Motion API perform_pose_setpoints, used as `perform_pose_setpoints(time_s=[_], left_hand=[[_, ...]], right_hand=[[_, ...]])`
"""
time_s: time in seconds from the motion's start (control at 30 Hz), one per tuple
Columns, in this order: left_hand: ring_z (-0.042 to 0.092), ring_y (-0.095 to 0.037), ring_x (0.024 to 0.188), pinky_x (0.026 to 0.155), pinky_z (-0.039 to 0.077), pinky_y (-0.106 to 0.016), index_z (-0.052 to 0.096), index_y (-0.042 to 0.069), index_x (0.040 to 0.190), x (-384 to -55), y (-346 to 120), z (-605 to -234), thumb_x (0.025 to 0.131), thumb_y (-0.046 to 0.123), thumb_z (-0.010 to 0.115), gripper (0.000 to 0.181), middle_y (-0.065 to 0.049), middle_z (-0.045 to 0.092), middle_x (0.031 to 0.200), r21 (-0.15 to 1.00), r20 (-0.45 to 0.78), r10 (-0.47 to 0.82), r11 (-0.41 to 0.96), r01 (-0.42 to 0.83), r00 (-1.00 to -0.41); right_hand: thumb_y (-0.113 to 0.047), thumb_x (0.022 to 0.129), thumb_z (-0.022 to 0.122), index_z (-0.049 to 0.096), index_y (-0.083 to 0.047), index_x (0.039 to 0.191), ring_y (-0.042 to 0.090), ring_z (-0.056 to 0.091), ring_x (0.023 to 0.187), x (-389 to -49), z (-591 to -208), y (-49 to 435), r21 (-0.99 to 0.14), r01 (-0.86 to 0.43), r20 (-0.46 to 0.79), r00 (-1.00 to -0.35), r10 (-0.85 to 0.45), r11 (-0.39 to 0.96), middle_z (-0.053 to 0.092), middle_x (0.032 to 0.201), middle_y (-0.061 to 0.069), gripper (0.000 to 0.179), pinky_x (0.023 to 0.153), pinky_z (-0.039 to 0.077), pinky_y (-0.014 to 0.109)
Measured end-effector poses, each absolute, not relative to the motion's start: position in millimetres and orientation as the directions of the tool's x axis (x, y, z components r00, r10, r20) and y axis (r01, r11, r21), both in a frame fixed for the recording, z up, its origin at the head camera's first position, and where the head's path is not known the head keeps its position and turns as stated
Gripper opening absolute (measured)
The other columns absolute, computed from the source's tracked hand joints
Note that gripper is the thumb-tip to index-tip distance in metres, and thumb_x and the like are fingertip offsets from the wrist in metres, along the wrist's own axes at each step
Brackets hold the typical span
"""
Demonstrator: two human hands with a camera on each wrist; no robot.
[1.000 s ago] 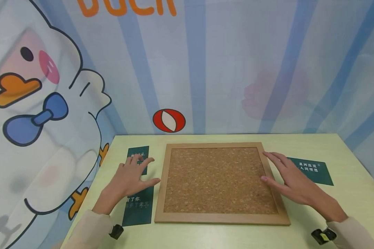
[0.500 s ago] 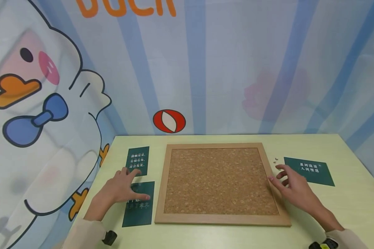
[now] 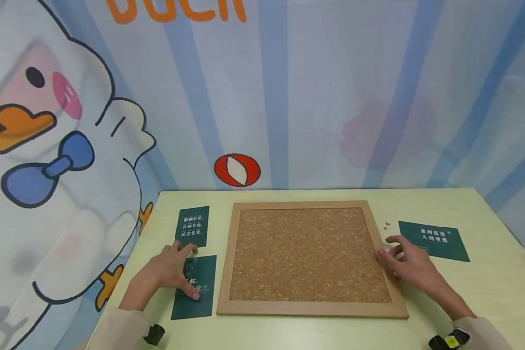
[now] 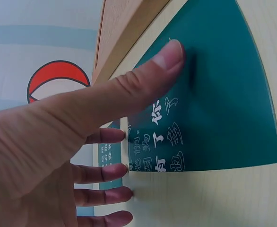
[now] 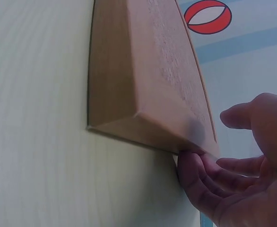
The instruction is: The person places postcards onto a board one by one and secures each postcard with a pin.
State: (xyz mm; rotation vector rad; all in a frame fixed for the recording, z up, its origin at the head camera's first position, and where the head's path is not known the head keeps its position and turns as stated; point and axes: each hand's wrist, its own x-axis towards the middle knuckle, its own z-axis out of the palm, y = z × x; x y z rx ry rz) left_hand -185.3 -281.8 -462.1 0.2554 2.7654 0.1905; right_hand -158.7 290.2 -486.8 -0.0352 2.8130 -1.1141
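A cork board (image 3: 306,306) with a light wooden frame lies flat on the table. Left of it are two dark green cards with white writing, a near card (image 3: 201,304) and a far card (image 3: 194,216). My left hand (image 3: 164,267) spreads over the near card. Its thumb (image 4: 171,54) hovers above that card, and its other fingertips reach down by the card's far edge. At the board's right edge my right hand (image 3: 413,265) rests with loosely bent fingers (image 5: 193,172) against the frame's side. Its thumb stands apart, above the frame.
A third green card (image 3: 435,240) lies right of the board. Tiny pale bits (image 3: 387,224), too small to identify, sit between it and the frame. A cartoon-printed cloth (image 3: 306,97) hangs behind the table (image 3: 315,335).
My left hand has come down and back over the near card, uncovering the far card. My right hand has drawn down to the board's right edge, its fingers bending; the pale bits came into sight.
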Motion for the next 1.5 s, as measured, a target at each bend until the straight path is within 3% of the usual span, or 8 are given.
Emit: perform_pose_setpoints(time_s=[0.47,0.87,1.2,1.5], left_hand=[[0.047,-0.034,0.105,0.089,0.05,-0.057,0.053,0.009,0.125,-187.4,-285.8,-463.2,0.05,0.059,0.101,0.102,-0.013,0.048,0.113,0.202,-0.353,0.194,0.971,0.129,-0.915],[0.046,-0.037,0.114,0.096,0.048,-0.064,0.051,0.016,0.136,-185.8,-292.2,-465.1,0.055,0.057,0.1,0.104,-0.018,0.047,0.129,0.274,-0.362,0.215,0.955,0.117,-0.907],[0.043,-0.035,0.107,0.091,0.045,-0.055,0.048,0.009,0.123,-186.4,-295.8,-469.2,0.056,0.052,0.102,0.096,-0.015,0.045,0.113,0.333,-0.351,0.231,0.936,0.11,-0.907],[0.043,-0.035,0.107,0.091,0.044,-0.053,0.041,0.007,0.119,-187.3,-298.9,-471.3,0.053,0.056,0.101,0.102,-0.014,0.046,0.11,0.393,-0.332,0.243,0.914,0.1,-0.912]], right_hand=[[-0.047,0.106,0.059,0.045,0.009,0.142,0.024,0.063,0.09,-161.1,-493.1,289.5,-0.668,0.014,-0.081,-0.995,-0.054,0.744,0.062,0.1,0.01,0.068,0.065,0.052,0.033],[-0.043,0.106,0.059,0.046,0.009,0.142,0.023,0.06,0.087,-162.1,-499.4,288.1,-0.667,0.019,-0.076,-0.996,-0.042,0.744,0.061,0.098,0.01,0.065,0.065,0.051,0.033],[-0.044,0.106,0.06,0.048,0.008,0.14,0.022,0.059,0.085,-161.7,-501.3,286.9,-0.667,0.002,-0.057,-0.997,-0.047,0.745,0.06,0.098,0.009,0.063,0.064,0.049,0.033],[-0.044,0.105,0.061,0.048,0.007,0.139,0.022,0.059,0.085,-161.0,-500.2,286.8,-0.668,0.002,-0.057,-0.997,-0.048,0.744,0.06,0.097,0.009,0.063,0.064,0.049,0.033]])
